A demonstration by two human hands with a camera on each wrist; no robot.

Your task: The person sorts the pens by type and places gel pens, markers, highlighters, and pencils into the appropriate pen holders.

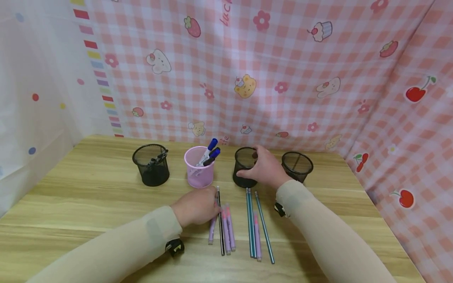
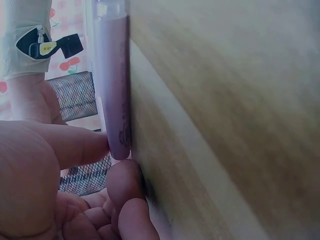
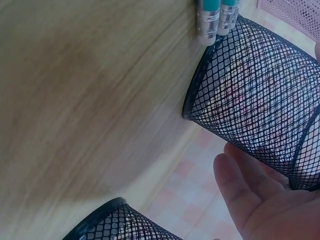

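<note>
My left hand (image 1: 199, 205) is low over the table, its thumb and index finger pinching the end of a slim purple marker (image 2: 114, 75). In the head view that marker lies beside a black pencil (image 1: 220, 224) and two more purple markers (image 1: 227, 230) with pink ends. My right hand (image 1: 267, 168) holds a black mesh pen cup (image 1: 242, 181) from its right side, the thumb across the front and the fingers at the back near the rim. In the right wrist view the cup's mesh wall (image 3: 250, 90) shows above the fingers (image 3: 240, 187).
Blue-green pencils (image 1: 250, 224) and another purple marker (image 1: 257, 237) lie in front of the held cup. A pink cup (image 1: 200, 179) with blue and black capped markers and a black mesh cup (image 1: 154, 175) with small dark items stand left. Another black mesh cup (image 1: 297, 163) stands right.
</note>
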